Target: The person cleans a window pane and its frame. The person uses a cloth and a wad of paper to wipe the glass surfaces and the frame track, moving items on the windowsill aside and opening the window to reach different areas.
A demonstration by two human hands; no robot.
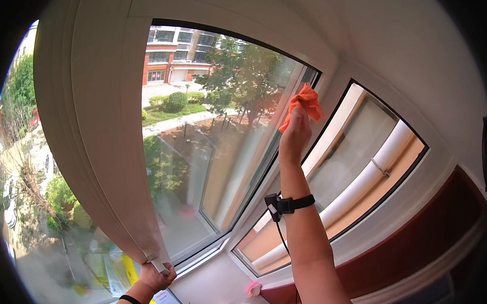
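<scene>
My right hand [295, 130] is raised and grips a crumpled orange cloth [308, 99] at the upper right edge of a window pane [211, 153], beside its pale frame. Whether the cloth touches the glass is hard to tell. Low on the left, my left hand [157, 275] is closed around the window handle [159, 264] at the foot of a wide pale window post [110, 136]. A black strap with a small box and cable sits on my right forearm, and a black band circles my left wrist.
A narrower side window [348, 148] stands to the right, with a white pipe [380, 151] outside. A dark red panel [407, 230] runs below it. Near the bottom are a pink fluffy item [253, 289] and a printed sheet [167, 302]. Trees and buildings show outside.
</scene>
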